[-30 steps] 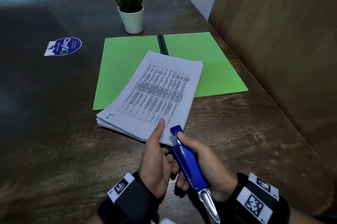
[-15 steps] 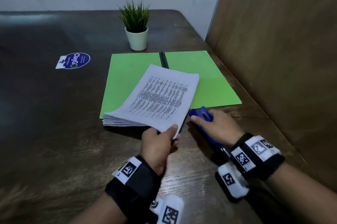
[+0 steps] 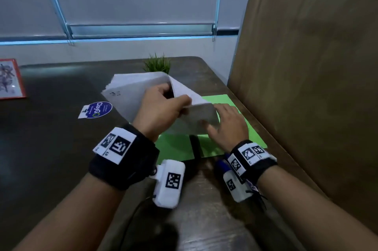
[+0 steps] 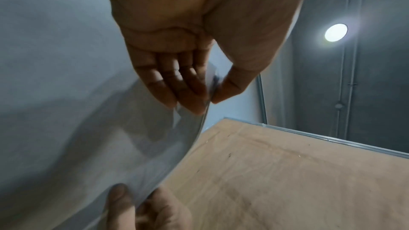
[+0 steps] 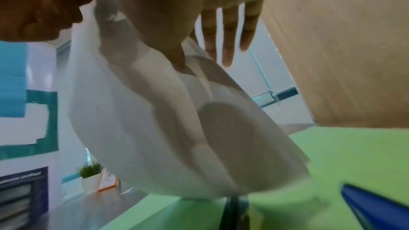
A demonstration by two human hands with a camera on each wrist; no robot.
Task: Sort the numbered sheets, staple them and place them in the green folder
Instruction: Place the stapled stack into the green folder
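The stack of numbered sheets [image 3: 133, 95] is lifted off the table and bent, its blank back toward me. My left hand [image 3: 178, 103] pinches its upper edge between thumb and fingers [image 4: 190, 93]. My right hand [image 3: 216, 119] holds the lower right corner, thumb in front, the other fingers [image 5: 228, 41] straight behind the paper. The green folder [image 3: 176, 148] lies open on the table under the stack. The blue stapler [image 3: 221, 165] lies on the table beside my right wrist and is also seen in the right wrist view [image 5: 376, 204].
A potted plant [image 3: 157, 64] stands behind the sheets. A blue sticker [image 3: 96, 109] is on the dark table [image 3: 51, 148], and a red-framed picture [image 3: 10, 79] lies at the far left. A wooden partition [image 3: 306, 87] closes off the right side.
The right hand has put the stapler down and moved to the sheets. Both hands have lifted the stack off the folder and turned it up. My view has tilted upward.
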